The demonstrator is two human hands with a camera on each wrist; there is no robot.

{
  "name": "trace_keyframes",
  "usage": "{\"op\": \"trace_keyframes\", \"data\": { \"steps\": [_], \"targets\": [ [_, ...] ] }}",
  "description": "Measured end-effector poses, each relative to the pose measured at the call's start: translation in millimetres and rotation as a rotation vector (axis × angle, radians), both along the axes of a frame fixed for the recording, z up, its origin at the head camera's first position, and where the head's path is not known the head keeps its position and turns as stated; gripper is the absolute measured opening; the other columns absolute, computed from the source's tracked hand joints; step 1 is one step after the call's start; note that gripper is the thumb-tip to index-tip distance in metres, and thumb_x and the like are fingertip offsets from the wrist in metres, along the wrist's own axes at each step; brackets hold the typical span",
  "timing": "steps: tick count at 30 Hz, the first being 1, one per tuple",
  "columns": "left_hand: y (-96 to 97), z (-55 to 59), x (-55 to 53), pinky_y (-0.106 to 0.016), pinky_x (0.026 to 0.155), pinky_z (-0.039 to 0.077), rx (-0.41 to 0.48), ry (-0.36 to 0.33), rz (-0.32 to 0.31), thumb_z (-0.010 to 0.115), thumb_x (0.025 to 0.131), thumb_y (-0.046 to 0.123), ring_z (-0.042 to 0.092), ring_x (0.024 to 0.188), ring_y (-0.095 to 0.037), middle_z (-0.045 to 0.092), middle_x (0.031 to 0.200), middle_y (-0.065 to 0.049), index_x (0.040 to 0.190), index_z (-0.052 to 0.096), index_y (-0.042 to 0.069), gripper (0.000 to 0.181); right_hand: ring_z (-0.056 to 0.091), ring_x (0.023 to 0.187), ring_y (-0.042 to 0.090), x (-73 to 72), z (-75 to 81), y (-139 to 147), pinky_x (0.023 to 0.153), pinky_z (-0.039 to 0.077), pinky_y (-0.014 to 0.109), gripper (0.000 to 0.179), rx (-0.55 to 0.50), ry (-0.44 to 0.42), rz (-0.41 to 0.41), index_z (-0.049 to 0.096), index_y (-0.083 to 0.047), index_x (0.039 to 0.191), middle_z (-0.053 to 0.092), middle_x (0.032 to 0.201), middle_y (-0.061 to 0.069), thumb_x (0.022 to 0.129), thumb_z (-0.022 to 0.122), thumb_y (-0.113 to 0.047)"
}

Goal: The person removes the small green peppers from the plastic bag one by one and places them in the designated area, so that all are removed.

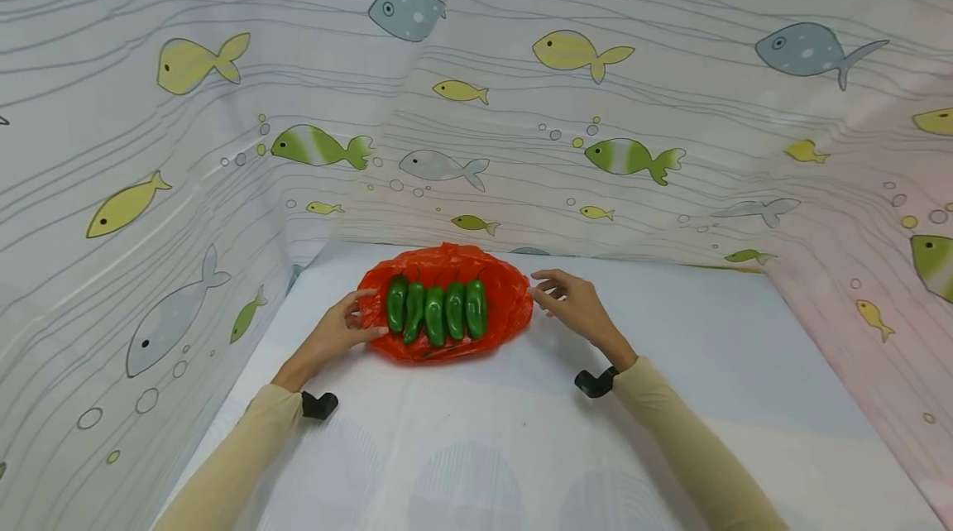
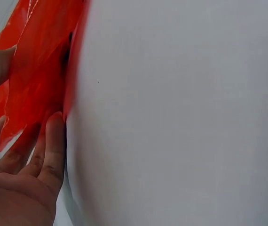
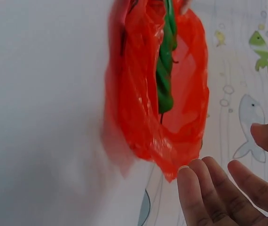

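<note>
Several green peppers (image 1: 435, 318) lie side by side in a row on a red plastic bag (image 1: 509, 299) in the head view. At the bag's left end is my left hand (image 1: 331, 332), fingers and thumb spread around its edge. The left wrist view has those fingers (image 2: 54, 141) fairly straight against the red plastic, partly behind it. My right hand (image 1: 577, 303) is at the bag's right end, fingers loosely extended. In the right wrist view its fingertips are just beside the bag's crumpled edge, and a green pepper (image 3: 164, 84) shows inside the raised red sides.
A white table (image 1: 476, 432) bears the bag near its back edge. Fish-patterned sheeting (image 1: 514, 126) rises behind and on both sides. A black band part (image 1: 596, 383) projects from the right wrist, and a similar one (image 1: 320, 406) from the left.
</note>
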State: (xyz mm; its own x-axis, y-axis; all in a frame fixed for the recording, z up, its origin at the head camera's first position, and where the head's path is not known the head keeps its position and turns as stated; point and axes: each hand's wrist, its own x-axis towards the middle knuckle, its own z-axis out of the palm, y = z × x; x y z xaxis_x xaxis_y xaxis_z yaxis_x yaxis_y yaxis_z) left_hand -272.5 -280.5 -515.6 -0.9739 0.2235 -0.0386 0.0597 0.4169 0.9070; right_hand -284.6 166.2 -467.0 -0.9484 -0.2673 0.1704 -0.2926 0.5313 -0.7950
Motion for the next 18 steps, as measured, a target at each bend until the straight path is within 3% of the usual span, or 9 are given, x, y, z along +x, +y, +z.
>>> {"op": "trace_keyframes", "data": {
  "steps": [10,18],
  "targets": [
    [1.8,2.1,0.4,-0.033,0.083,0.051,-0.024,0.006,-0.003,0.085,0.088,0.024,0.057,0.105,-0.033,0.050,0.143,-0.021,0.154,0.042,0.012,0.080,0.067,0.093,0.020,-10.9,-0.9,-29.2,0.074,0.058,0.032,0.050,0.056,0.027,0.039,0.066,-0.007,0.134,0.072,0.114,0.004,0.097,0.072,-0.039],
    [2.7,0.5,-1.1,-0.031,0.079,0.053,-0.009,0.009,-0.004,0.086,0.087,0.020,0.059,0.100,-0.031,0.054,0.131,-0.022,0.152,0.043,0.012,0.079,0.069,0.078,0.021,-19.8,-2.7,-49.0,0.065,0.058,0.031,0.049,0.033,-0.005,0.082,0.066,-0.004,0.133,0.071,0.114,0.006,0.096,0.074,-0.035]
  ]
}}
